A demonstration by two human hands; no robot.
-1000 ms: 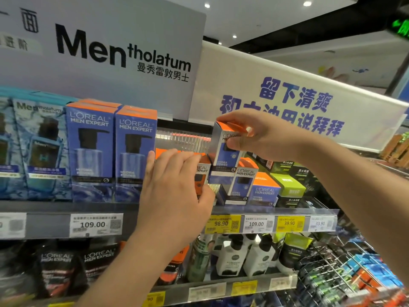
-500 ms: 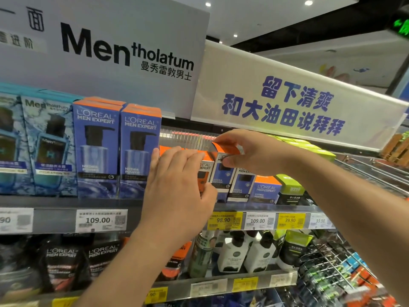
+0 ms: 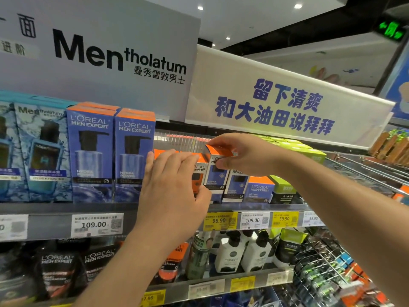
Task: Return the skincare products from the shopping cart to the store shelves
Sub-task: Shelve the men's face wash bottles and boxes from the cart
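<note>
Two hands are seen from the head camera, both raised to the upper shelf [image 3: 55,209] of a men's skincare display. A small blue box with an orange top [image 3: 218,171], marked L'Oréal Men Expert, is pinched at its upper end by the right hand [image 3: 241,155], with the fingers curled over the orange lid and the thumb pressed against the front face. The box is held upright at the front of the shelf, its lower edge near the shelf lip; whether it already rests on the shelf cannot be told. It is set between an orange and grey box [image 3: 198,173] on its left and a row of similar blue boxes [image 3: 235,185] on its right.

The left hand [image 3: 174,189] is laid with straight fingers against the front of the orange and grey box, and nothing is gripped by it; much of that box is hidden behind the hand.

To the left, two tall blue L'Oréal pump boxes [image 3: 110,156] are stood side by side, with Mentholatum boxes [image 3: 37,149] beside them. To the right, green-topped boxes [image 3: 284,189] are placed after the blue ones. Price tags [image 3: 252,220] are fixed along the shelf edge. On the shelf below, white pump bottles [image 3: 243,251] are lined up.
</note>
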